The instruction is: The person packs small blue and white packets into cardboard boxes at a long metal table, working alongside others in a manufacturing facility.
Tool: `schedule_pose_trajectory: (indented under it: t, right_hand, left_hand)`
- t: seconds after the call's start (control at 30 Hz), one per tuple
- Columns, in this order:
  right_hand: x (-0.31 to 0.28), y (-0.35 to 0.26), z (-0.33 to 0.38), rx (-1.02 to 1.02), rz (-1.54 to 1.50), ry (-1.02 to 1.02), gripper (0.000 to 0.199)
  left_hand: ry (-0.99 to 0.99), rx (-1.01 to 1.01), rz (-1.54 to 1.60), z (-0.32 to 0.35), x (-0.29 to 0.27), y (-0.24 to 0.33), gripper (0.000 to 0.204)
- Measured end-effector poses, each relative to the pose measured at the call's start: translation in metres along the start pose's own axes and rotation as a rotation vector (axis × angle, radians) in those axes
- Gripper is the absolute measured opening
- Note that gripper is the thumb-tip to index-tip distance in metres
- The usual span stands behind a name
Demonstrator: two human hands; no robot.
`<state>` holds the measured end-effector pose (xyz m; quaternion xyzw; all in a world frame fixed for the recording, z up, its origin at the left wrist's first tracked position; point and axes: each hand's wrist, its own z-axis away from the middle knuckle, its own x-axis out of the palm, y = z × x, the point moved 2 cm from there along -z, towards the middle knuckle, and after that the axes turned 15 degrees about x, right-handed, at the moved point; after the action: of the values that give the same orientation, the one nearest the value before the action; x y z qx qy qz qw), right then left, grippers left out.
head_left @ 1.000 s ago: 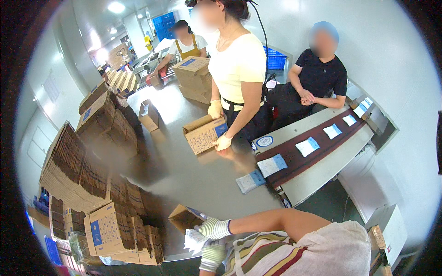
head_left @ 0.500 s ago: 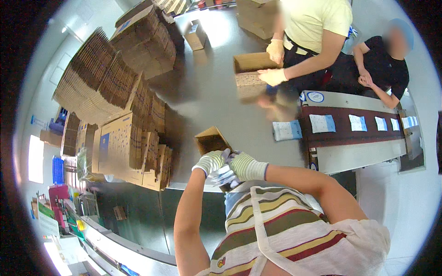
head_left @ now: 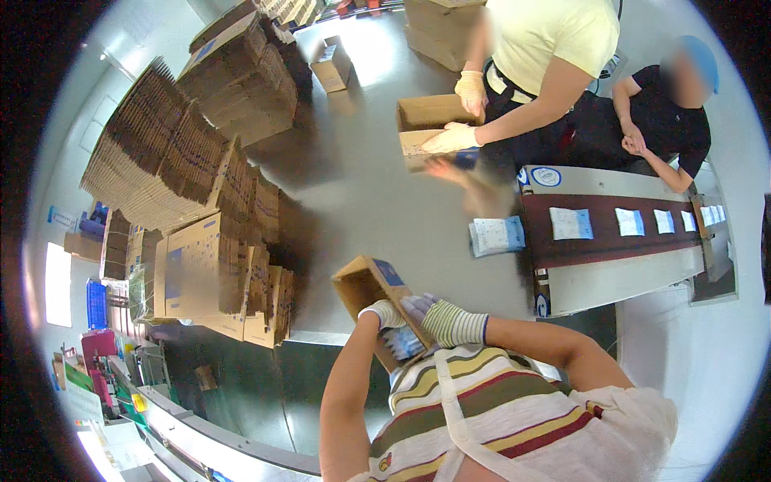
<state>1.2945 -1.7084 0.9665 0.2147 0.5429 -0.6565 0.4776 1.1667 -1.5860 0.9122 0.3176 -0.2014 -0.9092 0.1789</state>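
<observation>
An open cardboard box (head_left: 351, 286) stands tilted at the table edge in front of my body. White-and-blue packets (head_left: 404, 343) lie inside its near end. My left hand (head_left: 385, 314), in a striped glove, reaches into the box above the packets; its fingers are hidden there. Against the box's right wall, my gloved right hand (head_left: 451, 320) grips the rim with its fingers over the edge. A stack of similar packets (head_left: 497, 237) lies on the grey table to the right, by the conveyor's end.
Tall stacks of flattened cartons (head_left: 197, 269) line the left. A conveyor (head_left: 610, 273) carries spaced packets on the right. Across the table (head_left: 353, 177), a gloved co-worker handles an open box (head_left: 414, 145); another person sits beyond. A small filled box (head_left: 332, 66) stands at the back.
My left hand has gone from the box's near end into its opening. My right hand has shifted right onto the side wall, and the box has turned, showing its blue-printed side.
</observation>
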Motion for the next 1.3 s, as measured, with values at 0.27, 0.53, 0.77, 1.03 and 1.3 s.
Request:
schedule_pose_trajectory:
  t: [0.27,0.53,0.77,1.03,1.3]
  right_hand:
    - [-0.065,0.086,0.014,0.223,-0.445,-0.035,0.073]
    - [-0.130,0.230,-0.021,0.430,0.337,0.016,0.062]
    - [-0.074,0.204,-0.041,0.588,0.279,-0.403,0.068]
    - [-0.022,0.099,0.006,0.590,-0.132,0.051,0.068]
    - [-0.085,-0.028,-0.023,-0.201,-0.757,0.415,0.035]
  left_hand:
    - [0.486,-0.148,0.159,0.001,0.044,0.031,0.032]
    - [0.699,-0.280,0.253,0.004,0.022,0.075,0.044]
    - [0.615,-0.274,0.285,-0.001,0.035,0.065,0.043]
    - [0.545,-0.333,0.265,0.000,0.014,0.076,0.054]
    - [0.530,-0.441,-0.117,-0.049,0.051,0.039,0.043]
